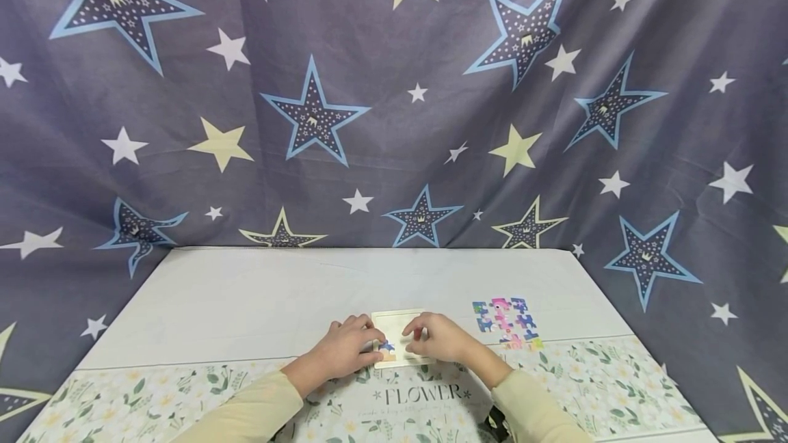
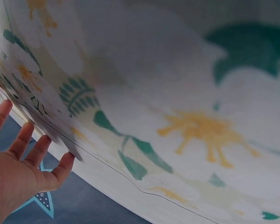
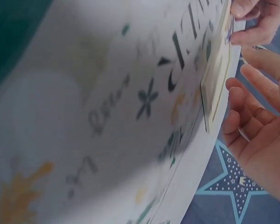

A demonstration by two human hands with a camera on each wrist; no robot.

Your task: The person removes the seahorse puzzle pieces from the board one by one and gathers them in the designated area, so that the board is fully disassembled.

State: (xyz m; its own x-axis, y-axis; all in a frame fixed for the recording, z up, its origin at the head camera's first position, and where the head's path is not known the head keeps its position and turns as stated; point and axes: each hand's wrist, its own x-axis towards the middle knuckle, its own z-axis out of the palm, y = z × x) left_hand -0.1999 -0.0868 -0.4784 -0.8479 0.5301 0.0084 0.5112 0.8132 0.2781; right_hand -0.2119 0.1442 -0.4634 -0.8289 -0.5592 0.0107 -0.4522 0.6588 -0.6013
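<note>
A shallow cream puzzle tray (image 1: 397, 364) lies in front of me on the table. In its lower left corner are blue and orange puzzle pieces (image 1: 386, 353). My left hand (image 1: 347, 348) rests at the tray's left side, its fingertips touching the edge and those pieces. Over the tray's right part is my right hand (image 1: 444, 338), fingers loosely bent and thumb apart from them. The right wrist view shows no piece in that hand (image 3: 259, 116), which is beside the tray (image 3: 214, 88). Part of the tray is hidden under both hands.
To the right of the tray lies a group of colourful puzzle pieces (image 1: 506, 323), pink, blue and yellow. A floral cloth with lettering (image 1: 425, 395) covers the near part of the white table (image 1: 277, 292). A star-patterned curtain (image 1: 369, 87) hangs behind.
</note>
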